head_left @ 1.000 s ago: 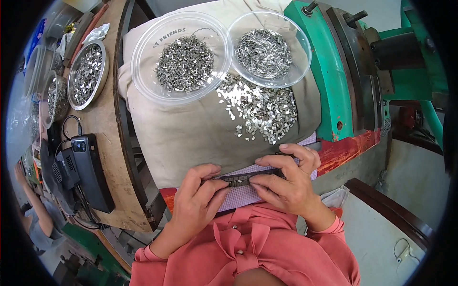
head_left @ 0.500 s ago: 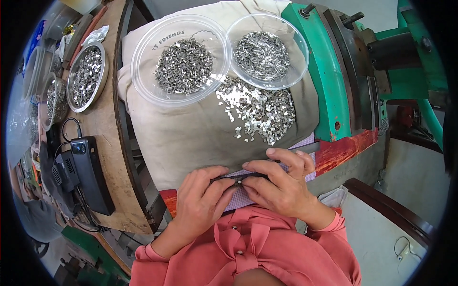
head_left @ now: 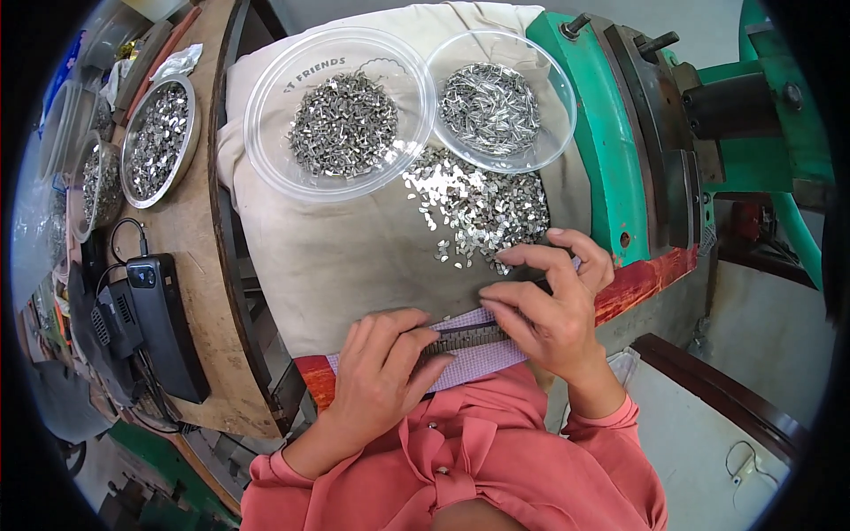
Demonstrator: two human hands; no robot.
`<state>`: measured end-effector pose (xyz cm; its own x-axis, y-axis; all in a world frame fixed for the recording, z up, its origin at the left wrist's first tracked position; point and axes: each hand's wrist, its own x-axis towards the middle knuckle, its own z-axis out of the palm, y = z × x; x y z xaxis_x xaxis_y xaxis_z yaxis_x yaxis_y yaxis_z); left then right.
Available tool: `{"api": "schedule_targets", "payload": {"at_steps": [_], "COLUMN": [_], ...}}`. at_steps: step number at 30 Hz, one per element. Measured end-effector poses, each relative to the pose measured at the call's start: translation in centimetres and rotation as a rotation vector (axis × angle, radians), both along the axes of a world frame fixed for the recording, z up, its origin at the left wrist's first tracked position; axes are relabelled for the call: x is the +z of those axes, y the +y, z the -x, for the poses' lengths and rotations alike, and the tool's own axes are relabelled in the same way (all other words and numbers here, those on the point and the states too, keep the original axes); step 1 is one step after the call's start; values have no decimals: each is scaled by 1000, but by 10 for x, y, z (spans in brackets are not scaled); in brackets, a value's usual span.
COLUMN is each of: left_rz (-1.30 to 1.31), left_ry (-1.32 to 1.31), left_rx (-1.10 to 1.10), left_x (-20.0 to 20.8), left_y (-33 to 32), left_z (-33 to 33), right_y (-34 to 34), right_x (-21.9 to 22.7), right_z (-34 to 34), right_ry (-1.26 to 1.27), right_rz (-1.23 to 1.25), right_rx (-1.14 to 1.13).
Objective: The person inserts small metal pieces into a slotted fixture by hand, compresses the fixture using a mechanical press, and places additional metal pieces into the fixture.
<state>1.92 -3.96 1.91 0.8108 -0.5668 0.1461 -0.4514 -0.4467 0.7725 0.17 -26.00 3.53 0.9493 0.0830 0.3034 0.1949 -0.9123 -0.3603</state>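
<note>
One dark strip [head_left: 474,337], clamped in left grip [head_left: 376,367]; right grip [head_left: 556,311] apart, bare cloth [head_left: 319,265] up to bowl rim [head_left: 339,195]

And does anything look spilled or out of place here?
Possibly the loose metal pieces: they lie heaped on the cloth, with strays along the left edge, while the left bowl and right bowl contain other metal bits. It could be deliberate.
</note>
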Motion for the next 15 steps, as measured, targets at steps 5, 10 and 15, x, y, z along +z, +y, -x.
{"api": "schedule_targets", "payload": {"at_steps": [5, 10, 15], "left_rz": [-63, -25, 62], "left_ry": [-21, -15, 44], "left_rx": [-12, -12, 68], "left_x": [-2, -5, 0], "left_y": [3, 6, 15], "left_z": [3, 5, 9], "right_y": [5, 10, 12], "right_x": [4, 0, -1], "right_z": [-4, -16, -19], "right_ry": [60, 109, 95], "right_rz": [-51, -46, -88], "right_rx": [167, 283, 284]}}
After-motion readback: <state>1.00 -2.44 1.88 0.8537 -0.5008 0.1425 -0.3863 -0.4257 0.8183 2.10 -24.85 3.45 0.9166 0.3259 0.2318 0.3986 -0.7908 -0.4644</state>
